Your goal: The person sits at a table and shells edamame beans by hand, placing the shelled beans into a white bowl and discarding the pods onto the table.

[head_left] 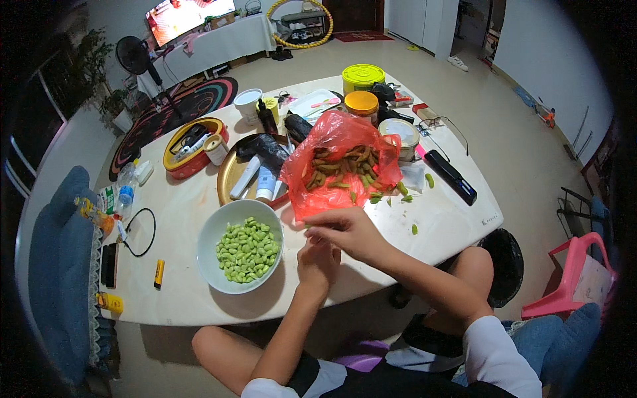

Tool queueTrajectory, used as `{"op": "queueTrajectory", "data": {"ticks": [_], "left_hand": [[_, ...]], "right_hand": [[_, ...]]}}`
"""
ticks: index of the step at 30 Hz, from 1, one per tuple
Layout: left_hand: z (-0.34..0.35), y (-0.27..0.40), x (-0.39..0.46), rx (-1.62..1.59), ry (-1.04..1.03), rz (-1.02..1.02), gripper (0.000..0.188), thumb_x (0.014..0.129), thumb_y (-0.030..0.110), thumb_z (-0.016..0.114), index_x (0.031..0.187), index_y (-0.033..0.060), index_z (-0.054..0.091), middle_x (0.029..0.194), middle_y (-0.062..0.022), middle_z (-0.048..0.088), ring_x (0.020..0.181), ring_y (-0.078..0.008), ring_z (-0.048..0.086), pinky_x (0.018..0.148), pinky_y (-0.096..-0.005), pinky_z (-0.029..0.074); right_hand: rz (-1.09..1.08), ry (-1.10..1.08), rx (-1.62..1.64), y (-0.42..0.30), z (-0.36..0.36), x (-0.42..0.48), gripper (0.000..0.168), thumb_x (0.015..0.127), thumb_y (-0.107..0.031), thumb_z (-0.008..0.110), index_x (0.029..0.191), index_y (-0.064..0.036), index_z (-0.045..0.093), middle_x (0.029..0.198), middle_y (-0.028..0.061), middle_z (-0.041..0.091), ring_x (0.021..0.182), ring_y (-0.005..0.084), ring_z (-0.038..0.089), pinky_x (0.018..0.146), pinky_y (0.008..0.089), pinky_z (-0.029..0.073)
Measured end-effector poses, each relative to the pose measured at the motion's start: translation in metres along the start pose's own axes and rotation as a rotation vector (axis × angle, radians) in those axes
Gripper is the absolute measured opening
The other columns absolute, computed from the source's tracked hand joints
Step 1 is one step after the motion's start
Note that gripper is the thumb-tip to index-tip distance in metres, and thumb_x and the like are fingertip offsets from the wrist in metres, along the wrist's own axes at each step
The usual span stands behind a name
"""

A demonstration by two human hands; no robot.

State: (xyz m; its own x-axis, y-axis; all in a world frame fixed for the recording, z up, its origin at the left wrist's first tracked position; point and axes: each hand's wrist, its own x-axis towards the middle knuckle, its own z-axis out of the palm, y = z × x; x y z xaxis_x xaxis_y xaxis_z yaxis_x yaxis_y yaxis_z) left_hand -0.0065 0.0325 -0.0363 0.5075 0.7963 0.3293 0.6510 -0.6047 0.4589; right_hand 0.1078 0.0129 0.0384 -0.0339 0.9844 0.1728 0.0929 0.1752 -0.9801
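Observation:
My left hand (318,261) and my right hand (346,233) meet above the table's front part, fingertips together. A sliver of a green bean pod (307,227) shows between the fingers; the rest of it is hidden. Just left of my hands, a white bowl (209,266) holds a heap of shelled green beans (247,250). Beyond them, a red plastic bag (303,154) lies with its mouth towards me, full of brownish-green bean pods (343,164). Loose green pods and scraps (402,189) lie by the bag's right side.
Behind the bowl, a round gold tray (226,171) carries tubes and a black bag. Tubs, including an orange-lidded jar (362,103), crowd the table's far side. A black elongated device (450,176) lies right. A black bin (505,268) stands beside my knee, near a pink chair (572,283).

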Motion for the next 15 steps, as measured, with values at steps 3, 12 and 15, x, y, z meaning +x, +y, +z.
{"op": "queueTrajectory", "data": {"ticks": [3, 12, 15], "left_hand": [[0.022, -0.018, -0.005, 0.204, 0.224, 0.244, 0.033, 0.077, 0.013, 0.060, 0.108, 0.0018, 0.057, 0.102, -0.0139, 0.059, 0.101, -0.0297, 0.055, 0.084, -0.0402, 0.043], [0.011, -0.005, 0.008, -0.073, 0.252, 0.145, 0.022, 0.080, 0.015, 0.060, 0.097, 0.0017, 0.058, 0.087, -0.0139, 0.053, 0.082, -0.0288, 0.053, 0.073, -0.0408, 0.041], [0.017, -0.010, 0.007, -0.108, 0.237, 0.132, 0.022, 0.080, 0.015, 0.060, 0.098, 0.0017, 0.057, 0.090, -0.0135, 0.053, 0.082, -0.0294, 0.053, 0.074, -0.0409, 0.042]], "right_hand": [[-0.250, -0.045, -0.250, -0.009, 0.022, 0.014, 0.018, 0.077, -0.006, 0.068, 0.094, -0.002, 0.067, 0.083, 0.0102, 0.067, 0.075, 0.0159, 0.064, 0.067, 0.0274, 0.050], [-0.516, -0.186, -0.609, 0.003, 0.082, 0.049, 0.006, 0.074, -0.010, 0.062, 0.077, -0.004, 0.062, 0.078, 0.0109, 0.057, 0.071, 0.0290, 0.059, 0.064, 0.0410, 0.046], [-0.571, -0.231, -0.639, 0.003, 0.085, 0.051, 0.004, 0.074, -0.008, 0.059, 0.075, -0.005, 0.060, 0.076, 0.0116, 0.057, 0.070, 0.0296, 0.060, 0.062, 0.0412, 0.047]]}}
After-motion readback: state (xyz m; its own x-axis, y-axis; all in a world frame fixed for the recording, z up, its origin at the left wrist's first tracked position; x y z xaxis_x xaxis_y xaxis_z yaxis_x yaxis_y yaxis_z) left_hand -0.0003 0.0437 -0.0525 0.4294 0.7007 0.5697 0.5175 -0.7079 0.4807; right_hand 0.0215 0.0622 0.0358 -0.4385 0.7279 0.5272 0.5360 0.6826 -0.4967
